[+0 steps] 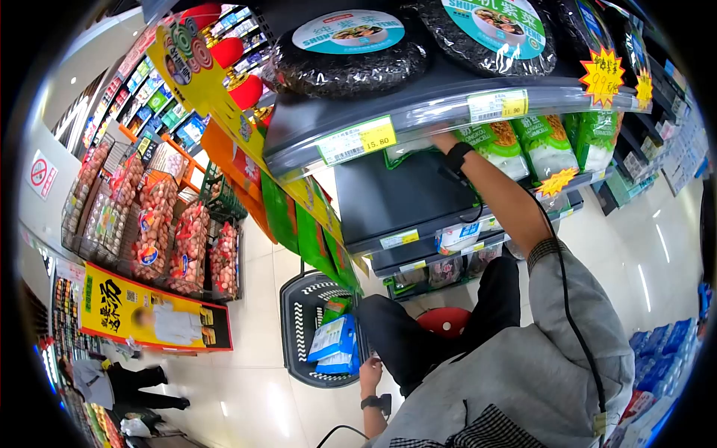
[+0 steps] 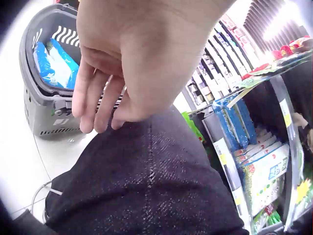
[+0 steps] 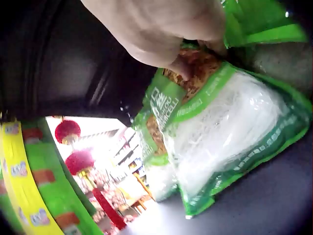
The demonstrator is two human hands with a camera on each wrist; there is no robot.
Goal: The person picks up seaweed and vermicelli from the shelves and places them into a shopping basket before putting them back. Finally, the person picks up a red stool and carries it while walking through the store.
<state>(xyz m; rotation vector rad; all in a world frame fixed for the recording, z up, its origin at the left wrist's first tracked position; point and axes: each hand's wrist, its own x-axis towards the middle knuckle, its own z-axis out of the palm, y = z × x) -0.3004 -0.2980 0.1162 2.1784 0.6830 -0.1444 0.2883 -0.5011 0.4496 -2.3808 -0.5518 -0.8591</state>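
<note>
- Head view: the right hand [image 1: 446, 141] reaches beneath the upper shelf [image 1: 441, 104], partly hidden by its price rail. Green-and-white vermicelli bags [image 1: 546, 145] stand in a row to its right. The left hand [image 1: 370, 375] hangs just beside a dark basket [image 1: 293, 347] on the floor, which contains blue-and-white packs [image 1: 332, 340].
- Left wrist view: the left hand holds nothing, its fingers [image 2: 101, 110] loosely bent in front of the basket and above a dark trouser leg [image 2: 146, 181].
- Right wrist view: the right hand grips a clear-fronted vermicelli bag [image 3: 222, 132] by its brown-printed part; the bag lies tilted at the lower shelf [image 3: 254, 196], against another bag [image 3: 161, 181].
</note>
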